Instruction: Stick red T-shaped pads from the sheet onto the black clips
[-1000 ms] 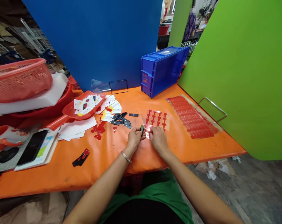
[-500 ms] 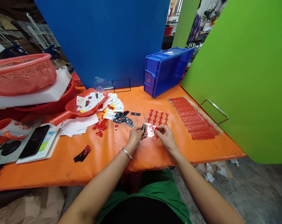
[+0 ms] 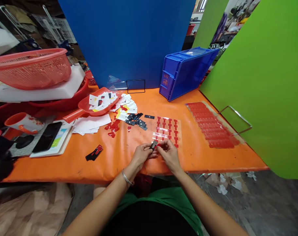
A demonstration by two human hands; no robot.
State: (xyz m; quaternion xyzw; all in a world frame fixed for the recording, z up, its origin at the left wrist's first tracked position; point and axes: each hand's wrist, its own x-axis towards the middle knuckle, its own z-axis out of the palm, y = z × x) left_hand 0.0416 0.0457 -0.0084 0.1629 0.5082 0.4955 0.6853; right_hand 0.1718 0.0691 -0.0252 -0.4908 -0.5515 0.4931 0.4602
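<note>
My left hand (image 3: 141, 155) pinches a small dark rectangular piece (image 3: 154, 144) at the near edge of the orange table (image 3: 65, 164). My right hand (image 3: 169, 154) holds a small red sticker (image 3: 159, 145) right against that piece. Both hands meet just in front of a clear sheet of red T-shaped stickers (image 3: 167, 128). A little heap of black pieces (image 3: 136, 120) lies behind the hands. A finished-looking black and red piece (image 3: 94, 153) rests alone to the left.
A red scoop (image 3: 95, 106) with white cards, loose red scraps (image 3: 113, 127), white papers (image 3: 90, 125), a phone (image 3: 47, 136), an orange mug (image 3: 23, 123) and red baskets (image 3: 33, 68) fill the left. A blue crate (image 3: 185, 72) stands at the back; a stack of red sticker sheets (image 3: 210, 126) lies right.
My right hand lifted a red sticker off the sheet and brought it back to the dark piece in my left hand. Both hands drew nearer the table's front edge.
</note>
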